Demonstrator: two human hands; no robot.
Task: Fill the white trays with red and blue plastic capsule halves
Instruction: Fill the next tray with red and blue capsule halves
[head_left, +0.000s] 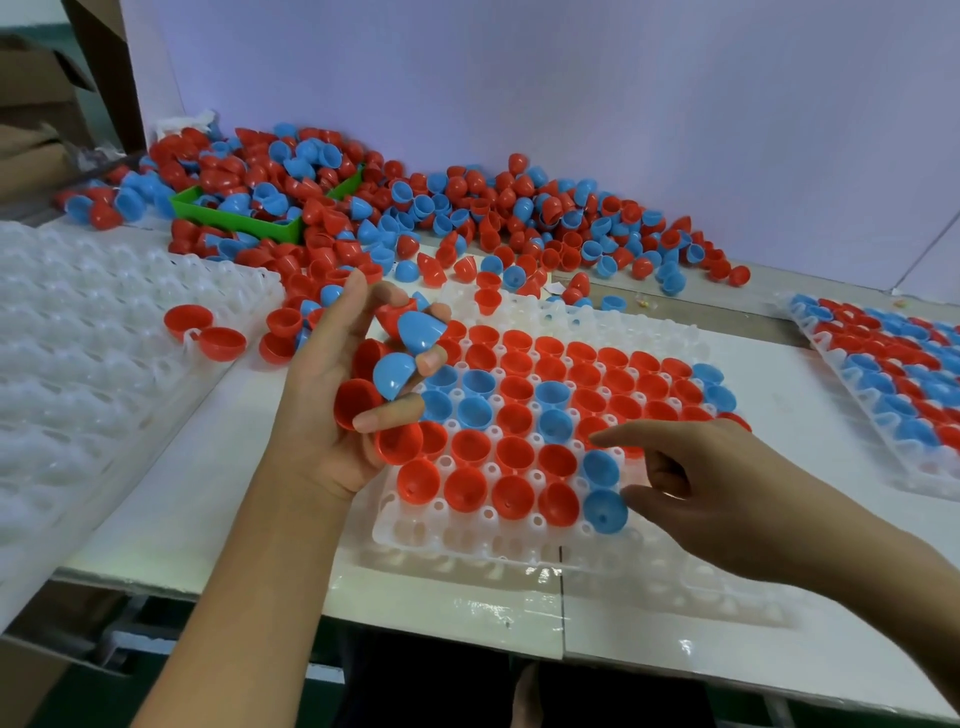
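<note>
A white tray (415, 535) lies in front of me, most of its cups holding red and blue capsule halves. My left hand (332, 415) hovers over the tray's left edge and grips a handful of halves (395, 364), several red and two blue. My right hand (691, 478) rests over the tray's near right corner, index finger stretched out, thumb touching a blue half (605, 512) seated in the front row. It holds nothing.
A big heap of loose red and blue halves (467, 208) lies along the back wall around a green bin (239, 221). A stack of empty white trays (78, 364) sits left, with two red halves on it. A filled tray (883, 374) lies right.
</note>
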